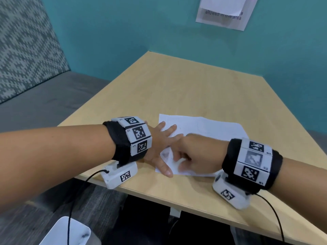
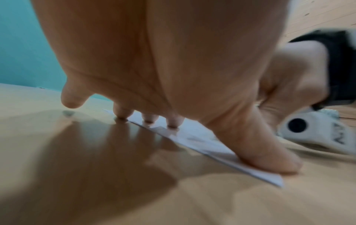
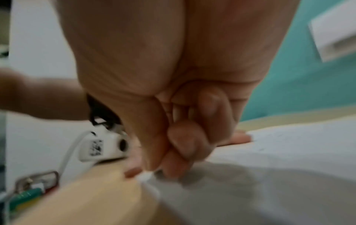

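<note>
A white sheet of paper [image 1: 212, 131] lies flat on the light wooden table [image 1: 177, 85], near its front edge. My left hand [image 1: 164, 149] lies with spread, straight fingers on the sheet's left edge; in the left wrist view the fingertips [image 2: 148, 120] and thumb press that edge [image 2: 192, 137] down. My right hand [image 1: 182, 160] reaches across from the right, its fingers curled. In the right wrist view its thumb and index finger [image 3: 163, 170] meet at the paper's [image 3: 289, 152] near-left corner and seem to pinch it. The other fingers are tucked into the palm.
Teal walls close the table's far and right sides; a printed notice [image 1: 224, 13] hangs on the far one. A patterned grey bench [image 1: 26, 50] stands to the left. A white object [image 1: 65, 232] sits low at the front left. Cables trail from both wrist cameras.
</note>
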`<state>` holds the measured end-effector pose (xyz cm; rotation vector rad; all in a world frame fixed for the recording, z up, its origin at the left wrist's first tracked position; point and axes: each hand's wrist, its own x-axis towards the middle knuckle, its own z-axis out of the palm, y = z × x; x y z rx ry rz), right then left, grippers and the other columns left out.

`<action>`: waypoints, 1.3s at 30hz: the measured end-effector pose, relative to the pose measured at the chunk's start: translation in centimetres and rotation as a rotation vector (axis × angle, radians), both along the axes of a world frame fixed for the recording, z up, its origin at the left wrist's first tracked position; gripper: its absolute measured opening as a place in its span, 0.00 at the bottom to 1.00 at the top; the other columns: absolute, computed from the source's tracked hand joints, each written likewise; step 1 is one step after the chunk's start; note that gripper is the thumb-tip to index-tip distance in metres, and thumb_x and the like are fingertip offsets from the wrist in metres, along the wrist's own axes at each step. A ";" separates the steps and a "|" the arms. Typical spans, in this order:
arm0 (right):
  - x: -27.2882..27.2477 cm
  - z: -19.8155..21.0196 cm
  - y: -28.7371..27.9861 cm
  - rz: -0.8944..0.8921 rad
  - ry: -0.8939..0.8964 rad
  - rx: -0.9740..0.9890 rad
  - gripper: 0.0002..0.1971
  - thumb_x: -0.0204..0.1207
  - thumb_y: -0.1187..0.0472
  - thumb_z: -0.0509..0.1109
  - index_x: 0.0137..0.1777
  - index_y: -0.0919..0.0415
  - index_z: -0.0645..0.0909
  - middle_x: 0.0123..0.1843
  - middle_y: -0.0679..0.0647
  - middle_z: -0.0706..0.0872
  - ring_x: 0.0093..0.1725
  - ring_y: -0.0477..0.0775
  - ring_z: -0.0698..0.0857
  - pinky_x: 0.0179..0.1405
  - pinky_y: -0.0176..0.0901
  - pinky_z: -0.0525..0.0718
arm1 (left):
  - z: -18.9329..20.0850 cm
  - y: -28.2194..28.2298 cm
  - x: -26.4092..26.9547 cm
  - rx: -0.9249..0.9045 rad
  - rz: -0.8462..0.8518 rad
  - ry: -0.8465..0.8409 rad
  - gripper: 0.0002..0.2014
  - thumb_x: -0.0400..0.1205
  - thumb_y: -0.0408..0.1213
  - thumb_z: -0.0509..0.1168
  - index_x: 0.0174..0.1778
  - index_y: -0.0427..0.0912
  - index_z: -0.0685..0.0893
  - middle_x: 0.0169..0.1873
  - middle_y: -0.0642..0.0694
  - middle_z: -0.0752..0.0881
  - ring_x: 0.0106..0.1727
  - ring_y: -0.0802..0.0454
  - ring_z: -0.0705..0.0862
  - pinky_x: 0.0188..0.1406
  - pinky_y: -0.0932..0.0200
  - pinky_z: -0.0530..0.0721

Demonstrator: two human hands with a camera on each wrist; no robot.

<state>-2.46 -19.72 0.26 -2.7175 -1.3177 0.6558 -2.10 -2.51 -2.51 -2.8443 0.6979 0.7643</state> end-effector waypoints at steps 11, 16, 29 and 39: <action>1.3 -0.2 -0.9 -0.062 -0.046 0.010 0.06 0.74 0.59 0.70 0.41 0.48 0.76 0.32 0.41 0.77 0.33 0.43 0.76 0.33 0.33 0.70 | 0.0 0.0 0.0 0.039 -0.023 -0.014 0.61 0.68 0.78 0.64 0.83 0.65 0.27 0.85 0.51 0.28 0.86 0.40 0.32 0.76 0.18 0.46; 4.2 0.1 -2.0 -0.197 -0.144 0.007 0.05 0.73 0.58 0.72 0.48 0.55 0.83 0.34 0.39 0.77 0.37 0.46 0.77 0.34 0.33 0.71 | 0.2 0.0 -0.1 0.089 -0.016 -0.030 0.61 0.68 0.79 0.62 0.83 0.61 0.28 0.85 0.52 0.28 0.86 0.42 0.33 0.77 0.20 0.47; 1.0 -0.4 -1.2 -0.023 -0.059 0.006 0.07 0.74 0.62 0.68 0.42 0.49 0.74 0.31 0.42 0.76 0.32 0.44 0.76 0.35 0.37 0.71 | 0.7 -1.6 0.8 -0.034 -0.063 0.042 0.43 0.75 0.70 0.66 0.84 0.67 0.56 0.85 0.49 0.28 0.85 0.38 0.30 0.77 0.19 0.45; 2.1 0.1 -1.3 -0.086 -0.087 -0.032 0.07 0.74 0.61 0.69 0.40 0.49 0.74 0.32 0.40 0.75 0.35 0.48 0.76 0.33 0.35 0.69 | 0.1 -1.6 1.0 -0.009 -0.072 -0.006 0.48 0.72 0.72 0.67 0.85 0.69 0.48 0.86 0.49 0.30 0.86 0.35 0.33 0.77 0.20 0.48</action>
